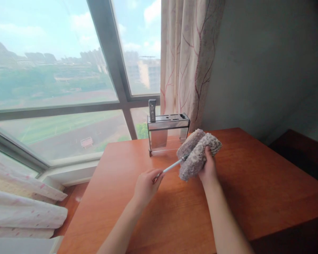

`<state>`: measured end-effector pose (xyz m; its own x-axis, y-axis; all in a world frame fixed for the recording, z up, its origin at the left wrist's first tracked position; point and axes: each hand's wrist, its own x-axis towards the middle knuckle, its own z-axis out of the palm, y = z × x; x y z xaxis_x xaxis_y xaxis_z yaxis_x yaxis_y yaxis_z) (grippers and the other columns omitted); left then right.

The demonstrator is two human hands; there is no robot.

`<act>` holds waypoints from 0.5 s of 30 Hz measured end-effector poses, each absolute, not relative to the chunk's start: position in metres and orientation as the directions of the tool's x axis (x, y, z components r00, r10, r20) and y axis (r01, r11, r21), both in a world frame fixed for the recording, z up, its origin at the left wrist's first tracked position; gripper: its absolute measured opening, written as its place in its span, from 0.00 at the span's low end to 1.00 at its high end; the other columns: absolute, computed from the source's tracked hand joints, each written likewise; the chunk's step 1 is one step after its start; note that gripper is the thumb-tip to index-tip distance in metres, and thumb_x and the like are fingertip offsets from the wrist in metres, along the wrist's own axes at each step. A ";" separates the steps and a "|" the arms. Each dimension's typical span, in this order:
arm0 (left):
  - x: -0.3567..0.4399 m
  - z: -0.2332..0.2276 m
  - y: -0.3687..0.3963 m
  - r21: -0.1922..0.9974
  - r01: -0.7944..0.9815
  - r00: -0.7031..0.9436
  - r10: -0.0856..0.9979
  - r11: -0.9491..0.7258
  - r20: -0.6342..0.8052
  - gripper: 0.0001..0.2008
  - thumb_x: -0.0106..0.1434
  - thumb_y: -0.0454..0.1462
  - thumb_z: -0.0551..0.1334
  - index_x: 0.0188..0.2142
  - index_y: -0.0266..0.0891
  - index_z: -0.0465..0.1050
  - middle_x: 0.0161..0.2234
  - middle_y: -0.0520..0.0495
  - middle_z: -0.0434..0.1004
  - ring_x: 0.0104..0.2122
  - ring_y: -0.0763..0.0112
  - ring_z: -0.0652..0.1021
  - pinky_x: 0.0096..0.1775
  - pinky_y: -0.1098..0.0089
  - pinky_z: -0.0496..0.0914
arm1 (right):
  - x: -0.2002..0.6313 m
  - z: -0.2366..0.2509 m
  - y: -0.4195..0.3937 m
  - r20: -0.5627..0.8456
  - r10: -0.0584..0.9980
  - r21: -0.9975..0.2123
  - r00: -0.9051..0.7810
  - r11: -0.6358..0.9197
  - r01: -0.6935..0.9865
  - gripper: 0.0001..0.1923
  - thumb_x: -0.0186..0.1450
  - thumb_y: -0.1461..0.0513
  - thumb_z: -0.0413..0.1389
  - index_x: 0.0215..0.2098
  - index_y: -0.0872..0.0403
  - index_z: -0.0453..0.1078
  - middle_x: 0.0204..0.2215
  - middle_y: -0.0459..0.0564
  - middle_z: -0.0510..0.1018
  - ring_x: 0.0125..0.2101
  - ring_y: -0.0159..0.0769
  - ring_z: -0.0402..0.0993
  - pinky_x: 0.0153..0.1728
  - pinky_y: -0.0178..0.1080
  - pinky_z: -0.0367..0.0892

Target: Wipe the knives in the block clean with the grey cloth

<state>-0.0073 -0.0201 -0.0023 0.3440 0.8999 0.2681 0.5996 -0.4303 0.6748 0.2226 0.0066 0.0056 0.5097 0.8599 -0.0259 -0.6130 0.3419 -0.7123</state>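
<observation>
Above the table I hold a fluffy grey-and-white duster [198,153] by both ends. My left hand [148,183] is closed around its thin pale handle [172,165]. The fuzzy head looks split into two thick lobes, and a dark joint shows where the handle meets it. My right hand [208,167] grips the head from the right side, thumb on top and the other fingers mostly hidden beneath. Just behind the duster stands a clear knife block [169,124] with a dark slotted top. A grey knife handle [152,110] sticks up from its left end.
The reddish-brown wooden table [116,183] has its back edge by a large window [55,77]. A patterned curtain [185,60] hangs behind the knife block, with a grey wall [254,70] to the right. Another curtain [23,211] is bunched at lower left.
</observation>
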 end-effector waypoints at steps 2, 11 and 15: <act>-0.009 -0.004 -0.021 0.611 0.635 0.344 0.881 -0.473 0.325 0.13 0.66 0.42 0.53 0.33 0.39 0.73 0.26 0.50 0.69 0.24 0.74 0.66 0.28 0.74 0.58 | 0.221 0.004 0.007 -0.027 0.840 -0.744 0.542 0.345 -0.572 0.21 0.52 0.54 0.64 0.42 0.52 0.71 0.36 0.47 0.79 0.36 0.39 0.76 0.36 0.42 0.71; -0.013 -0.004 -0.021 0.615 0.642 0.357 0.888 -0.458 0.288 0.12 0.66 0.44 0.54 0.32 0.41 0.70 0.25 0.52 0.72 0.25 0.74 0.70 0.28 0.75 0.61 | 0.229 0.006 0.002 -0.012 0.839 -0.728 0.544 0.365 -0.580 0.22 0.55 0.51 0.62 0.45 0.51 0.71 0.39 0.46 0.79 0.38 0.39 0.75 0.40 0.43 0.71; -0.010 -0.001 -0.024 0.692 0.573 0.390 0.889 -0.439 0.240 0.13 0.66 0.44 0.53 0.32 0.40 0.70 0.23 0.52 0.71 0.23 0.75 0.69 0.28 0.75 0.60 | 0.239 -0.002 0.002 0.024 0.902 -0.699 0.431 0.323 -0.637 0.28 0.54 0.46 0.60 0.48 0.49 0.70 0.44 0.48 0.78 0.45 0.41 0.74 0.45 0.45 0.71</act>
